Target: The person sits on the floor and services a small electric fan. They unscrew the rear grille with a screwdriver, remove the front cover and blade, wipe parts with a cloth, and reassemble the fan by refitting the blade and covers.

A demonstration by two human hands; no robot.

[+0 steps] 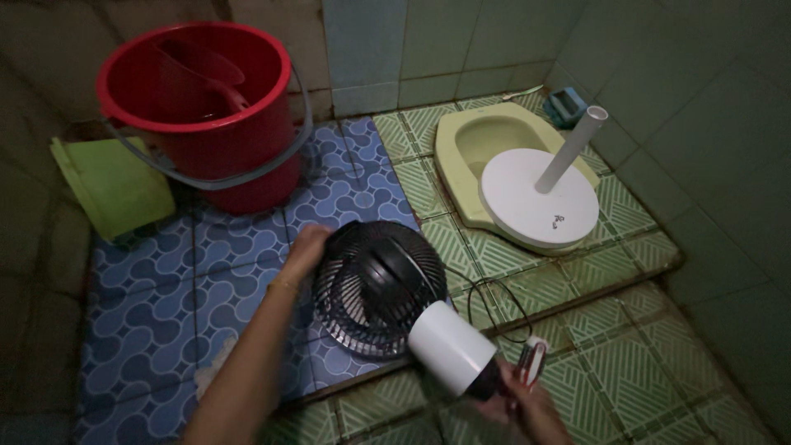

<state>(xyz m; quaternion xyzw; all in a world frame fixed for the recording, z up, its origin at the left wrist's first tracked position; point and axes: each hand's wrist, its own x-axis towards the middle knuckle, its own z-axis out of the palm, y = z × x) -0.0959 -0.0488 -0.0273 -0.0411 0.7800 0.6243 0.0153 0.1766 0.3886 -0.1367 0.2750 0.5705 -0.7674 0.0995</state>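
holding the fan (387,297) — grille toward left hand (306,247), motor toward right hand (519,395).

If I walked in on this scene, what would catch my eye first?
Probably the black fan head with its white motor housing, held low in the middle by the left hand and right hand. Next, the red bucket at upper left, and the fan's white base resting on the squat toilet at upper right.
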